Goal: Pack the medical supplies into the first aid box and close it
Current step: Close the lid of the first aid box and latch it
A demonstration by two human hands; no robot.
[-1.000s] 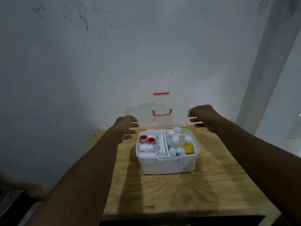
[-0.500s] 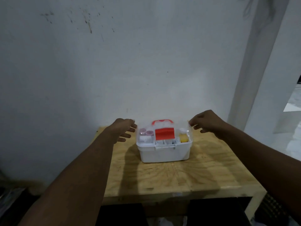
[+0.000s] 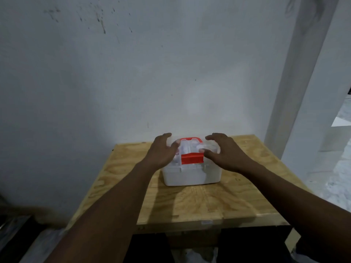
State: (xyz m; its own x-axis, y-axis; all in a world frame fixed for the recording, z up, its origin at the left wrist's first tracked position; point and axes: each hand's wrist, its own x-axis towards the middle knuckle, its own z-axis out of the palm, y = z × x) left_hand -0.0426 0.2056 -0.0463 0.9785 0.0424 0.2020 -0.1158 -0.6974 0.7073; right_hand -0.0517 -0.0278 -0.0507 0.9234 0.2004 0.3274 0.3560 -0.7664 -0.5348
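Two hands rest on the box [image 3: 191,173] just below the middle of the frame. The left hand [image 3: 161,152] lies over the left part of the clear lid [image 3: 190,147], fingers spread and curved loosely, palm down; the right hand [image 3: 221,152] covers the right part the same way, its thumb reaching in toward the red latch [image 3: 192,158]. Neither hand closes round anything; both are wide and flat against the lid. Whether they press on it or only touch it I cannot tell.

The lid is down on the white body of the box. The latch sits at the front middle edge of the lid, between the two hands, and a red handle [image 3: 190,139] shows behind it at the top of the lid. Whether the latch is snapped shut cannot be told. Pale shapes show dimly through the lid, too blurred to name.

The box stands on a plywood surface [image 3: 209,204], toward its far side and near the grey wall [image 3: 133,82] that fills the upper frame. A white pillar [image 3: 303,82] runs down the right of the frame. Both forearms reach in from the lower corners.
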